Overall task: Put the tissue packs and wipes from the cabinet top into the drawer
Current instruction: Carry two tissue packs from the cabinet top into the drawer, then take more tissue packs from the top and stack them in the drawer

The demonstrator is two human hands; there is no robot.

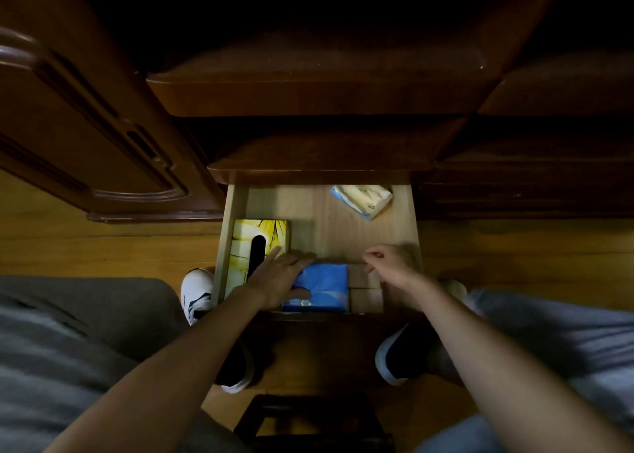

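Three packs lie in the drawer [236,205]; left hand [278,279] flat on blue pack [322,286], right hand [387,263] loosely curled, empty.

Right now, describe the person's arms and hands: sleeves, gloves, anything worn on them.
Both forearms are bare all the way to the frame's lower edge, with no sleeves in sight. The left hand and right hand have no gloves. No watch, bracelet or ring shows, though the dim light could hide small details.

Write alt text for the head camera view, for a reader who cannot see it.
A person's left hand rests flat on a blue pack at the front of an open wooden drawer, while the right hand hovers loosely curled beside it. A yellow tissue box sits at the drawer's left and a pale tissue pack at the back.
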